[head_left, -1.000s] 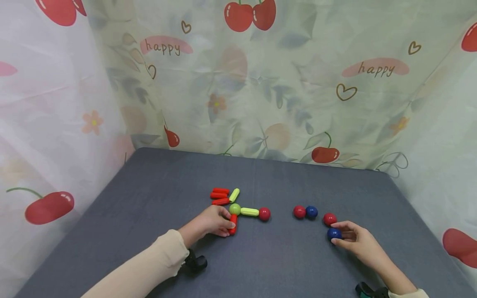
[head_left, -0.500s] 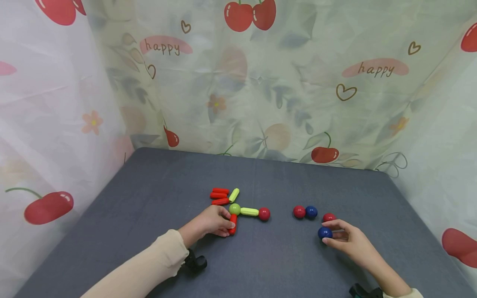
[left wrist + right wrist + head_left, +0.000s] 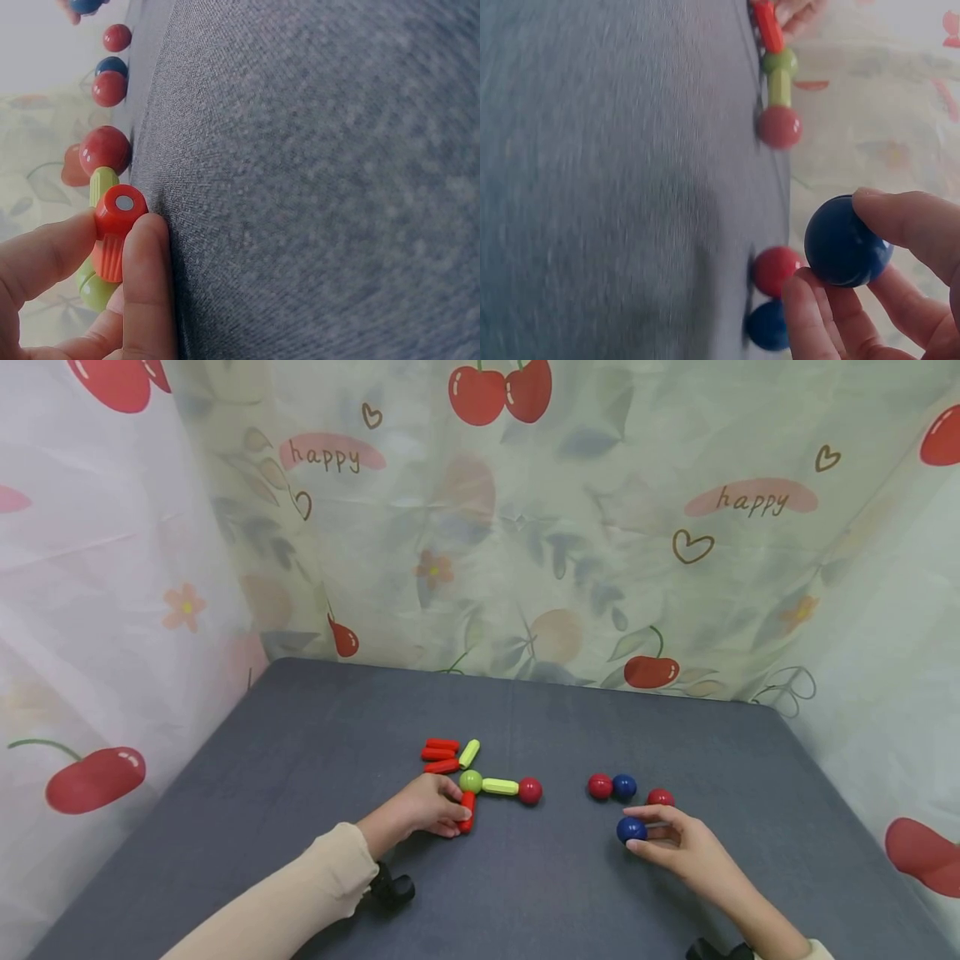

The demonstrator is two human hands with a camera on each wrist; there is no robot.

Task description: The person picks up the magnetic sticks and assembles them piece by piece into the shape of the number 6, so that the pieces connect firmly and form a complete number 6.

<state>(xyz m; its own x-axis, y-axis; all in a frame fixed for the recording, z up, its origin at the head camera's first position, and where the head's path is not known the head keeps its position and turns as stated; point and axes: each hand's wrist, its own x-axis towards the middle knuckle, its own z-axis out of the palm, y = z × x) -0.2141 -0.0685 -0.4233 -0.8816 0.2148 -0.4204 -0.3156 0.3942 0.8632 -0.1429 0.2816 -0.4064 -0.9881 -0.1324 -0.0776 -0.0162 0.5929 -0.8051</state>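
Observation:
My left hand [image 3: 426, 806] pinches a red magnetic rod [image 3: 467, 818] by its near part. A round silver disc marks the rod's end [image 3: 124, 202] in the left wrist view. The rod's far end meets a light-green ball [image 3: 471, 782]. From that ball a yellow-green rod [image 3: 500, 787] runs right to a red ball [image 3: 530, 790]. Over the table's right half, my right hand [image 3: 686, 847] holds a dark blue ball [image 3: 845, 241] between thumb and fingers, apart from the other pieces. Behind that hand sits a partly hidden red ball [image 3: 660, 797].
Several red rods [image 3: 441, 755] lie behind the left hand, with a loose yellow-green rod [image 3: 469, 753] beside them. A red ball [image 3: 600, 787] and a blue ball [image 3: 624, 787] touch each other right of centre. Patterned curtains [image 3: 480, 568] enclose the dark grey table [image 3: 360, 710].
My right hand has moved left with the blue ball, from beside the rightmost red ball toward the joined pieces. My left hand stays in place on the red rod.

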